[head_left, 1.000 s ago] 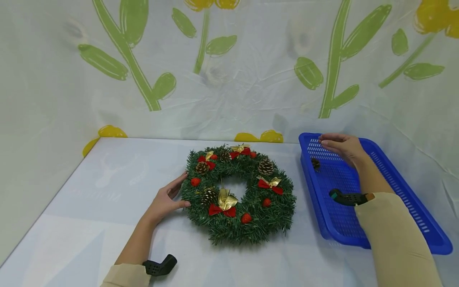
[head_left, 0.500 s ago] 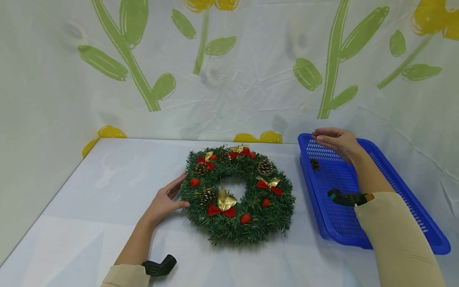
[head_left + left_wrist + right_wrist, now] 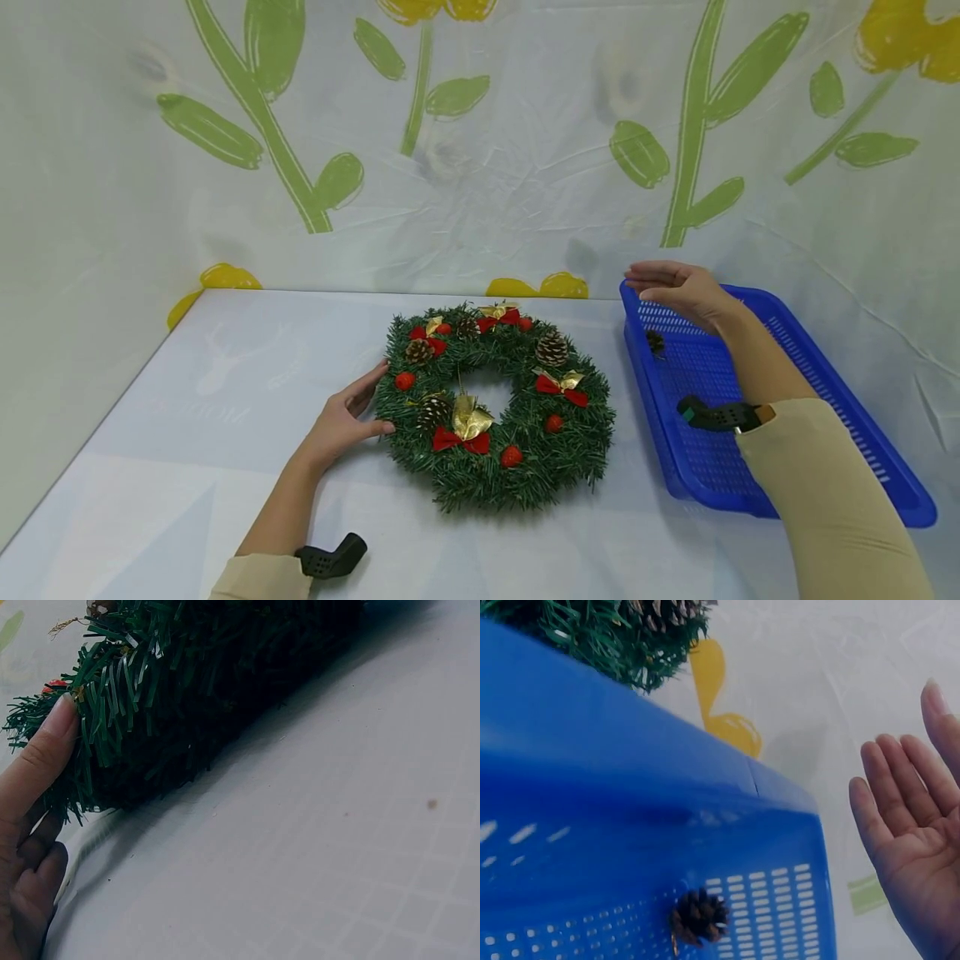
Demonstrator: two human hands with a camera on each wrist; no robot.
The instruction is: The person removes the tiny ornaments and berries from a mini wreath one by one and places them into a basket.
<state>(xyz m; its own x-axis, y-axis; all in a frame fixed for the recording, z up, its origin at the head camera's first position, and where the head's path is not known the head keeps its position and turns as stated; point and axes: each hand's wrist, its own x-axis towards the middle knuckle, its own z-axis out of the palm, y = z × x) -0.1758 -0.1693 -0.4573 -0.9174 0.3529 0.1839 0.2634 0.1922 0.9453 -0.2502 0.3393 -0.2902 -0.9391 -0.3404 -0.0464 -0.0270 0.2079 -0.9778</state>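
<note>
The left hand (image 3: 341, 421) lies on the table (image 3: 225, 433) with relaxed, nearly straight fingers, thumb and fingertips touching the outer left edge of the wreath (image 3: 491, 408); in the left wrist view one finger (image 3: 45, 746) presses into the green needles, seemingly to steady the ring where it lies flat. The right hand (image 3: 678, 292) hovers flat and spread, holding nothing, above the far left corner of the blue basket (image 3: 862, 425), palm down as the right wrist view shows it. Below it a loose pine cone (image 3: 656, 342) rests on the basket's slotted floor, apart from the hand. The wreath sits mid-table, just left of the basket, with pine cones, red bows (image 3: 562, 385), red berries and a gold bell (image 3: 468, 414). Behind stands a flower-printed backdrop (image 3: 480, 125)
</note>
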